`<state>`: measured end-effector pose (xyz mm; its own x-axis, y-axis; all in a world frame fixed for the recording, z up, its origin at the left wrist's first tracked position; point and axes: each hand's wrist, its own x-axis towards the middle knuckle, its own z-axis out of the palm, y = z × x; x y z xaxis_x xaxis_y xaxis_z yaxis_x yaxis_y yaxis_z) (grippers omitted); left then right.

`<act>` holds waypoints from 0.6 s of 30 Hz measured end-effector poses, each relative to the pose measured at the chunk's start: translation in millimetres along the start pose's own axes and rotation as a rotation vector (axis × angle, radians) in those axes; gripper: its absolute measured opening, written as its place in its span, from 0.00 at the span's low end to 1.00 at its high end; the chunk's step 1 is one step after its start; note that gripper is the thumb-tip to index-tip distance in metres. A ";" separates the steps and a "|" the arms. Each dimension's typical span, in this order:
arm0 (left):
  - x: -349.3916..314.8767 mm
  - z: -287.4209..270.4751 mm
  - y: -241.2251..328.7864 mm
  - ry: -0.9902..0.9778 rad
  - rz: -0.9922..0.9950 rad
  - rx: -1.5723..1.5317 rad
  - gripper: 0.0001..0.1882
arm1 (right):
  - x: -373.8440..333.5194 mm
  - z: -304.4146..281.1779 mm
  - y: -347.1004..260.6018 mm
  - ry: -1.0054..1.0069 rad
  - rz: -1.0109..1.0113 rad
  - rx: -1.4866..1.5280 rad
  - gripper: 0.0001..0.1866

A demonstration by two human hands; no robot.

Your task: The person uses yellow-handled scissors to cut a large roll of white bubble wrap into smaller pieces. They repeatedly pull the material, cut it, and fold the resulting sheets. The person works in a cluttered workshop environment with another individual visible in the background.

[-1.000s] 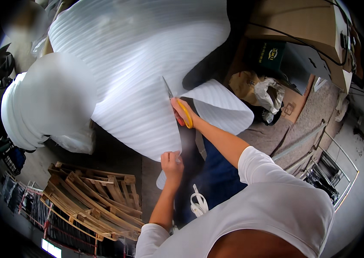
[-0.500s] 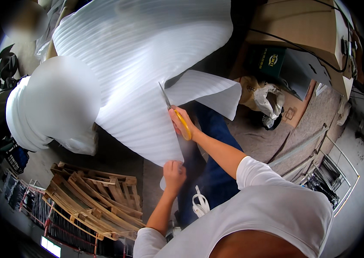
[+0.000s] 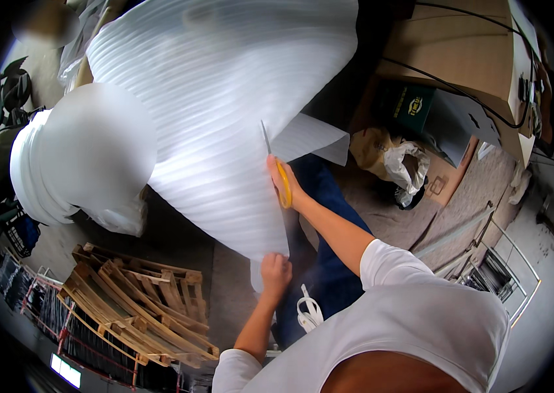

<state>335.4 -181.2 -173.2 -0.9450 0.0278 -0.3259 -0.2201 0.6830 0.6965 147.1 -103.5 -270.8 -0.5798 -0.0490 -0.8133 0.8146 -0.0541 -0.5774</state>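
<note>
A large white ribbed foam sheet (image 3: 218, 190) spreads out in front of me. My left hand (image 3: 276, 270) pinches its near corner, with the fingers closed on the foam. In my right hand (image 3: 288, 187) is a pair of scissors (image 3: 284, 182) with yellow handles. Their blades point away from me and lie at the cut edge of the sheet, near the inner end of the slit. Right of the blades, a cut flap (image 3: 319, 139) of the same foam folds outward. The far ends of the fingers around the handles are partly hidden.
A thick white foam roll (image 3: 44, 167) stands at the left. Wooden pallets (image 3: 142, 304) are stacked at the lower left. Along the right are a big cardboard box (image 3: 450, 49), a green box (image 3: 408, 101), a crumpled bag (image 3: 404, 164) and a metal-framed rack (image 3: 506, 262).
My right hand and the scissors have shifted slightly right and a little farther away. The left hand, holding the corner, has moved a little right and nearer. The flap shows less.
</note>
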 end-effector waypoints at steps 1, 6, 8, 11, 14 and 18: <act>-0.6 1.8 0.6 0.011 -0.008 -0.008 0.09 | 3.3 -2.6 -6.4 -0.010 0.086 -0.008 0.24; -10.1 2.4 5.5 0.005 -0.075 -0.040 0.09 | 26.4 -17.1 -21.0 -0.012 0.203 -0.027 0.33; -15.0 2.8 5.3 0.005 -0.078 -0.042 0.08 | 44.4 -21.9 -16.1 -0.004 0.154 -0.028 0.33; -27.3 4.2 2.9 -0.023 -0.089 -0.039 0.08 | 66.9 -21.8 -28.9 -0.003 0.146 0.020 0.30; -39.1 5.2 2.9 -0.035 -0.121 -0.029 0.08 | 90.1 -22.3 -51.3 0.016 0.213 -0.035 0.29; -46.4 7.5 11.2 -0.038 -0.203 -0.033 0.09 | 124.6 -15.6 -63.8 -0.030 0.142 -0.046 0.30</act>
<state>378.6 -169.4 -155.0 -0.8707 -0.0806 -0.4852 -0.4137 0.6534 0.6340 23.2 -90.6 -336.4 -0.4579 -0.0823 -0.8852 0.8882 0.0013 -0.4595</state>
